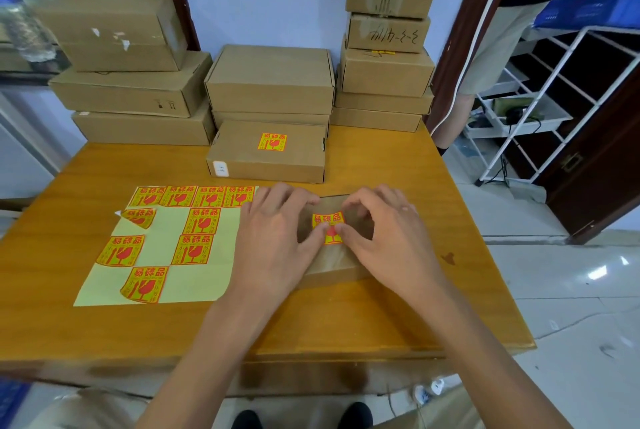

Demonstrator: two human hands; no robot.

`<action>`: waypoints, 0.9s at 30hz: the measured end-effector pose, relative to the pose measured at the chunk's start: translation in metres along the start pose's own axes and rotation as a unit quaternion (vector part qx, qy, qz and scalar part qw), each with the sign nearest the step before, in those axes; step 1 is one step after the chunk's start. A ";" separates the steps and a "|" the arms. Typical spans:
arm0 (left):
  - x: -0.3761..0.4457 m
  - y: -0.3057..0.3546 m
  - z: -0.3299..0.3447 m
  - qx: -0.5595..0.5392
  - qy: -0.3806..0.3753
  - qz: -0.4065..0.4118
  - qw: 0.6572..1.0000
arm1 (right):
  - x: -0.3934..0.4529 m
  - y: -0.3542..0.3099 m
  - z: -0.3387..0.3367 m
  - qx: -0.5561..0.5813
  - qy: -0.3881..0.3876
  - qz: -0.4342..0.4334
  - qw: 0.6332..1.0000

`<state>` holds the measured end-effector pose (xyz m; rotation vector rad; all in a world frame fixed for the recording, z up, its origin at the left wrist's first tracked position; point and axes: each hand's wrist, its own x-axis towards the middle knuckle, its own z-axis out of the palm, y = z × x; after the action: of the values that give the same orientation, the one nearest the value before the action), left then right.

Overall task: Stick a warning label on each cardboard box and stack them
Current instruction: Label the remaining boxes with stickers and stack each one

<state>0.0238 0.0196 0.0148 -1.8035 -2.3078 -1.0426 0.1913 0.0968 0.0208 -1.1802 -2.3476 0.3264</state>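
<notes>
A flat cardboard box (332, 264) lies on the wooden table (381, 317) in front of me. A red-and-yellow warning label (328, 221) sits on its top. My left hand (273, 238) rests on the box's left part, its thumb pressing the label. My right hand (384, 234) lies on the right part, its thumb on the label too and its fingers curved over the box top. Behind stands another box (266, 160) with a label (273, 142) on top. A yellow backing sheet (194, 283) with several labels lies at the left.
Stacks of plain cardboard boxes line the table's back edge: left (128, 82), middle (270, 82) and a tall one at the right (388, 47). A white wire rack (554, 89) stands on the floor to the right. My shoes show below the table.
</notes>
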 end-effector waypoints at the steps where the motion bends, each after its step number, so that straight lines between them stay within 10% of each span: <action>1: -0.002 -0.002 0.000 0.000 -0.008 -0.003 1.000 | 0.000 0.005 -0.002 -0.007 -0.015 -0.008 1.000; 7: -0.010 -0.010 -0.004 -0.056 -0.074 -0.026 0.995 | -0.002 0.019 -0.011 0.016 -0.108 -0.005 0.994; 27: -0.030 -0.018 -0.006 -0.164 -0.088 0.006 0.982 | -0.032 0.011 -0.008 0.041 -0.071 -0.029 0.996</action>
<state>0.0162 -0.0110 -0.0016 -2.1011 -2.3279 -1.3860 0.2195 0.0775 0.0131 -1.0792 -2.4601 0.4958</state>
